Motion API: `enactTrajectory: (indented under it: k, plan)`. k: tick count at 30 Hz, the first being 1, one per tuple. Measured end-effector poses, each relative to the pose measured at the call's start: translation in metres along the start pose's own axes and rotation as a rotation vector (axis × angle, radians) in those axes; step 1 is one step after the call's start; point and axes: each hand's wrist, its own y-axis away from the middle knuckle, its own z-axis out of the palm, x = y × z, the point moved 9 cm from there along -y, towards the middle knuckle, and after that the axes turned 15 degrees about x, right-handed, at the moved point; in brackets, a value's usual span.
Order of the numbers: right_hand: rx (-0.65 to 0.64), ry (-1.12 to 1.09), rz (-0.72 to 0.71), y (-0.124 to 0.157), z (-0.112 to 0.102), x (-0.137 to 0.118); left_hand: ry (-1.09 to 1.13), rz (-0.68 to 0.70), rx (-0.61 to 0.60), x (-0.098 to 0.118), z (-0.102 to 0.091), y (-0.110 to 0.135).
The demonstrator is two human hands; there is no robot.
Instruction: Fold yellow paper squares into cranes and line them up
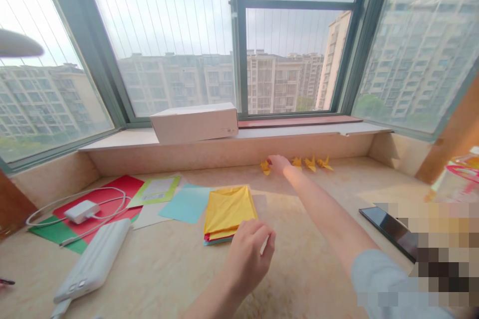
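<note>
My right hand (280,165) reaches to the far side of the stone ledge, its fingertips closed on a folded yellow paper crane (265,168). To its right stand more yellow paper cranes in a row: one (297,162) partly behind my wrist, a middle one (310,163) and an end one (325,163). Nearer to me, my left hand (252,251) is loosely curled, thumb and forefinger meeting in a ring with nothing visible between them. It lies at the front right corner of a stack of creased yellow paper (229,211), with red and blue edges showing underneath.
Left of the stack lie a blue sheet (186,203), a lime-green sheet (159,190) and red paper (125,185). A white charger (82,211) with its cable and a white power bank (95,259) are further left. A phone (389,232) lies right; a white box (194,124) sits on the sill.
</note>
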Motion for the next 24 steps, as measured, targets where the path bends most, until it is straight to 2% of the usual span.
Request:
enactTrajectory:
  k: [8, 24]
  plan:
    - [-0.061, 0.123, -0.104, -0.012, -0.001, 0.001, -0.009, 0.063, -0.018, 0.009, -0.001, 0.000]
    - [-0.143, 0.283, -0.142, -0.024, -0.002, 0.001, -0.016, 0.112, 0.016, 0.013, -0.002, 0.000]
